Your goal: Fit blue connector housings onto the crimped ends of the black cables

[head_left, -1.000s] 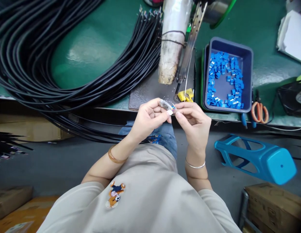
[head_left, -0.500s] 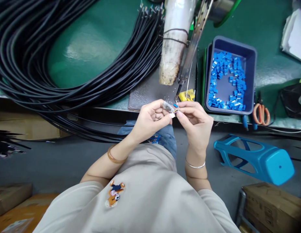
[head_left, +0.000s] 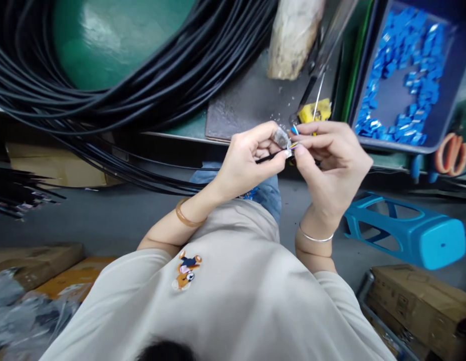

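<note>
My left hand (head_left: 248, 158) is closed, thumb and index finger pinching the end of a black cable (head_left: 269, 157). A grey wrap covers its index fingertip. Thin coloured wires (head_left: 294, 146), one yellow, stick out of the cable end between both hands. My right hand (head_left: 330, 163) pinches these wires between thumb and fingers. A small blue piece (head_left: 294, 130) shows at its upper fingertips; its exact shape is hard to make out. Just beyond the fingers sits a yellow block (head_left: 316, 111), with a thin silvery wire (head_left: 319, 93) coming down to it.
A thick bundle of black cables (head_left: 143, 103) curves over the green table (head_left: 105, 30). Blue connectors fill part of a grey tray (head_left: 406, 146) at the right, near orange-handled scissors (head_left: 451, 154). A metal arm (head_left: 332, 40) hangs above. A blue stool (head_left: 441, 243) lies on the floor.
The view has shifted closer, so the table edge and tray appear higher and larger. Both hands stay together at the cable end, and more of the black cable shows under the left thumb.
</note>
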Demonstrator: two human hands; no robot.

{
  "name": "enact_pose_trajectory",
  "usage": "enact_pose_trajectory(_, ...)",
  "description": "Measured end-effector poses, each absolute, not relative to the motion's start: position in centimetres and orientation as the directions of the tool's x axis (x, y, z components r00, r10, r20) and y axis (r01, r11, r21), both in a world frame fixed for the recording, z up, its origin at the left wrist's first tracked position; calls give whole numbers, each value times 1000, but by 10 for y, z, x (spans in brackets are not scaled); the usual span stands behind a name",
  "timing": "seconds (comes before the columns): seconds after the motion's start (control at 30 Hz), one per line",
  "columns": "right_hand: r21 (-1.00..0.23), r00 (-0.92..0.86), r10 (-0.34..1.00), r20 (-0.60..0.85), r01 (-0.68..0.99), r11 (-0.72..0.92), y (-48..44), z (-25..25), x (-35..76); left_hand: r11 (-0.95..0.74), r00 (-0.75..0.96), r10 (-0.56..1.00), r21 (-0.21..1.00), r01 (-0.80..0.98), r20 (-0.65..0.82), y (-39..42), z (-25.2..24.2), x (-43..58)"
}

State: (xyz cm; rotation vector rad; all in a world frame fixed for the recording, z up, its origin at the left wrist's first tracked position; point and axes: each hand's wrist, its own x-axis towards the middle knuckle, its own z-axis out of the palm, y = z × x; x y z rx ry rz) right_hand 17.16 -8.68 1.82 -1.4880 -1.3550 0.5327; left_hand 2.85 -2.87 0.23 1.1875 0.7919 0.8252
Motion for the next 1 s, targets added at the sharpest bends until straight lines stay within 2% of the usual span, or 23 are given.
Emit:
enact_pose_trajectory(0.13,-886,289,923,254,453,102,-90,17,166,154,451,886,986,-59,-112,-34,3,27)
enact_pose_trajectory(0.23,-880,319,909,268,465,97,-91,12,159,179,450,884,981,-80,-124,-36,5,25)
enact_pose_trajectory(0.47,-829,367,812,453,508,232,-94,3,143,318,488,848,935,-156,-207,-32,4,21)
enact_pose_trajectory(0.63,-880,418,811,411,415,232,-92,0,141,341,463,854,927,-154,-238,-29,2,16)
enact_pose_trajectory(0.73,-878,461,769,442,399,264,-92,0,150,320,461,862,931,-176,-209,-28,4,16)
enact_pose_trajectory(0.8,-872,424,787,449,401,282,-95,2,159,328,467,858,927,-181,-212,-27,6,18)
enact_pose_trajectory(0.9,-861,298,869,395,448,238,-104,5,170,360,476,847,915,-181,-238,-26,7,21)
enact_pose_trajectory(1.0,-802,366,816,447,569,184,-108,8,169,352,489,844,915,-198,-219,-25,9,22)
